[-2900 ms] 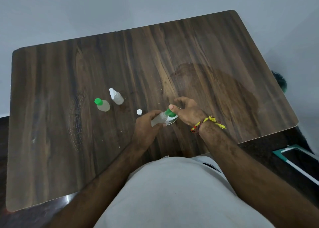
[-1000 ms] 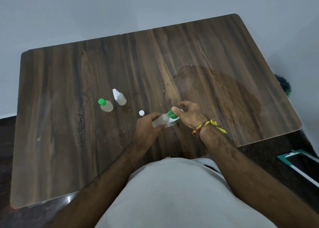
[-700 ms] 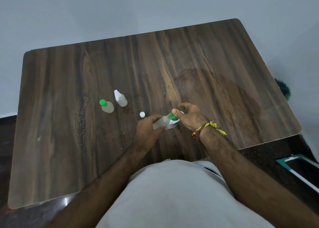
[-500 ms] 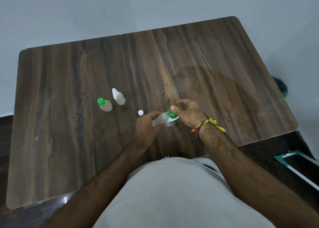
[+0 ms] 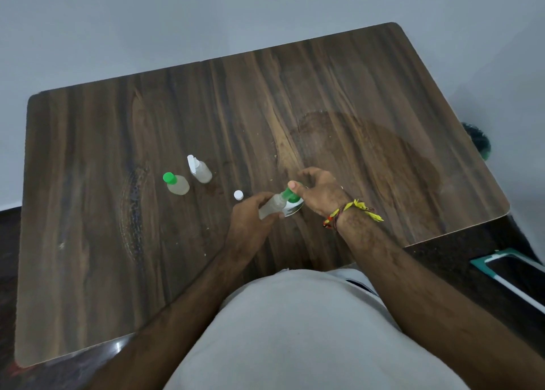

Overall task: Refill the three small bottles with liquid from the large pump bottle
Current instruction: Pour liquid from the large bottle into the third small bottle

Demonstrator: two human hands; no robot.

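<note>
My left hand (image 5: 250, 218) grips a small clear bottle (image 5: 272, 206), tilted with its mouth up against the green pump head (image 5: 290, 195) of the large pump bottle (image 5: 295, 209). That bottle stands on the table and is mostly hidden by my hands. My right hand (image 5: 321, 192) curls over it, thumb on the pump head. A small white cap (image 5: 238, 195) lies loose just left of my left hand. Further left stand a small bottle with a green cap (image 5: 177, 183) and a small spray bottle with a white nozzle (image 5: 201, 170).
The dark wooden table (image 5: 368, 100) has a large round stain right of centre. Its right edge lies close to my right wrist, with a green-and-white object (image 5: 507, 268) on the floor beyond it. A pale wall runs behind the table.
Both hands stay at the pump bottle with the small bottle held to the nozzle. Only the camera view has shifted slightly.
</note>
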